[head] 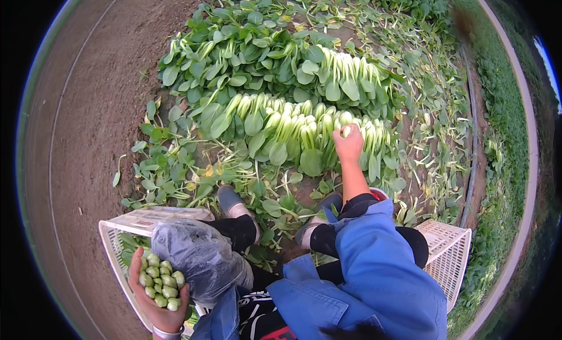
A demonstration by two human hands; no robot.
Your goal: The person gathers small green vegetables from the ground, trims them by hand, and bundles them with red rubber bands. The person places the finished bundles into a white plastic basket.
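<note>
My left hand (158, 302) cups a tight bunch of bok choy (161, 280), pale bases facing up, over a white plastic crate (105, 241). Most of the bunch's leaves are hidden beneath the hand and crate rim. Ahead, my right hand (350, 143) has its fingers closed around the base of a bok choy (346, 131) in the nearer row. That row of bok choy (285, 120) lies on the ground, bases away from me and leaves towards me. Behind it lies a second bok choy row (351, 70).
A crumpled plastic bag (197, 256) covers my left knee beside the crate. Another white crate (445, 252) stands at my right. Loose leaves (171, 173) litter the soil around my shoes (228, 198). A grey hose or pipe (473, 151) runs along the right; bare soil (101, 120) stretches left.
</note>
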